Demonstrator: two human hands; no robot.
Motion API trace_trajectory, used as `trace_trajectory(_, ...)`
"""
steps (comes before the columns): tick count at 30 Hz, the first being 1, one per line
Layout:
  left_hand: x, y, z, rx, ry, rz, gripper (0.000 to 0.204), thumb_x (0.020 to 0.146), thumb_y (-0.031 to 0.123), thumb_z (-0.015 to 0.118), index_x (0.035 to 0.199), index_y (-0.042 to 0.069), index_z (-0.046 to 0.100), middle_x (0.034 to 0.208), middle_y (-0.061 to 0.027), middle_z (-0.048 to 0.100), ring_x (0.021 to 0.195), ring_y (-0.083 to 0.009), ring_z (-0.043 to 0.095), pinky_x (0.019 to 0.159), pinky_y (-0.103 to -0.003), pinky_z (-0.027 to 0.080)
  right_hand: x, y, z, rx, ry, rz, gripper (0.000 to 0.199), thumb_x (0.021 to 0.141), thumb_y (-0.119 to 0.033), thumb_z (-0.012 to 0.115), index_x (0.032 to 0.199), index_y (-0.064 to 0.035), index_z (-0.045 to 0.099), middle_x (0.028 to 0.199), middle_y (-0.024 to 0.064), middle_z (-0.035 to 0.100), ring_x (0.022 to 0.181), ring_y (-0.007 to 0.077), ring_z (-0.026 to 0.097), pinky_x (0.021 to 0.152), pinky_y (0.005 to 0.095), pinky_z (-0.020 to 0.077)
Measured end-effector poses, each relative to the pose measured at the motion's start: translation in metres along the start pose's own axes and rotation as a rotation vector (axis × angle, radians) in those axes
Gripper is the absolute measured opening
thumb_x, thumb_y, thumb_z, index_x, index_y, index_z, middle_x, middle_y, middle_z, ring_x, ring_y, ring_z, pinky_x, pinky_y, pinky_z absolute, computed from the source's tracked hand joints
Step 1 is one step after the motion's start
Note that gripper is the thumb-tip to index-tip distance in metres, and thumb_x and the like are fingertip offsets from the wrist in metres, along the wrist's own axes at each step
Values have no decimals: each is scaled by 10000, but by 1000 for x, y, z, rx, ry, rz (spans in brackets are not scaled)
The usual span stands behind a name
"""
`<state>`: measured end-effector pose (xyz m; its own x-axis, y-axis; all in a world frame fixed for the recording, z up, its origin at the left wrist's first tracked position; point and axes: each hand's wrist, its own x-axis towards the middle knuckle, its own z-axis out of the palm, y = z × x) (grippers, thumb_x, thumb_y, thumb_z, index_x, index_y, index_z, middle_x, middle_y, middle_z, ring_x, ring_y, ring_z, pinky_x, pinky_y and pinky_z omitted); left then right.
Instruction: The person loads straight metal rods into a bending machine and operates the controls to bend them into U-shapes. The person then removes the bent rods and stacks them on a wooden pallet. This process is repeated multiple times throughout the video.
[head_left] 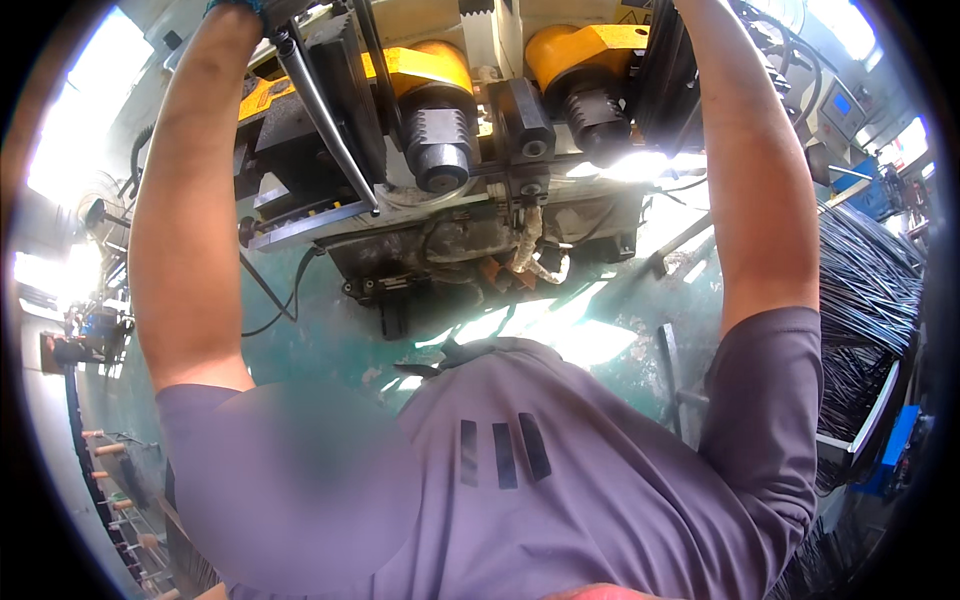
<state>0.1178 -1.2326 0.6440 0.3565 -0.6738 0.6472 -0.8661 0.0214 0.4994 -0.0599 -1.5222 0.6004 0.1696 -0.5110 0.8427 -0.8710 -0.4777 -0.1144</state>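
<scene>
Both my arms reach up and away toward a machine with yellow housings (430, 65). My left forearm (190, 200) runs up past the top edge, where a teal cuff (236, 5) circles the wrist; the left hand itself is cut off. My right forearm (755, 150) also leaves the picture at the top, and that hand is hidden. What either hand touches does not show. Between the arms are two dark toothed cylinders, one on the left (440, 145) and one on the right (597, 120). A black block (522, 120) with bolts sits between them.
A shiny metal rod (325, 120) slants down beside my left arm. Bundles of dark rods (870, 290) fill a rack at the right. Behind my right arm stands a control box (842, 108) with a small screen. Cables (295, 290) hang toward the green floor (330, 330).
</scene>
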Motion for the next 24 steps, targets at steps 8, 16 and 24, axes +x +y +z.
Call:
trace_trajectory(8,15,-17,0,60,-144,-104,165,1063,149,644,1123,-2,672,889,-75,692,768,-190,663,707,-352,559,2,0,1,13,24,-15,292,1004,-134,603,1279,-39,623,1184,203,734,1118,384,732,961,464,591)
trace_trajectory(16,12,-18,0,-10,-63,-214,196,1043,175,663,1105,-10,645,873,-82,695,726,-201,681,642,-344,562,5,1,16,30,133,-167,273,1013,-108,571,1275,-44,615,1190,221,708,1102,397,731,935,478,601)
trace_trajectory(24,2,-5,12,54,-37,-93,261,998,246,719,1034,-11,747,770,-84,711,678,-173,693,600,-336,545,10,-3,8,13,71,-113,258,1023,-105,557,1244,-29,668,1206,214,689,1137,356,710,978,429,582)
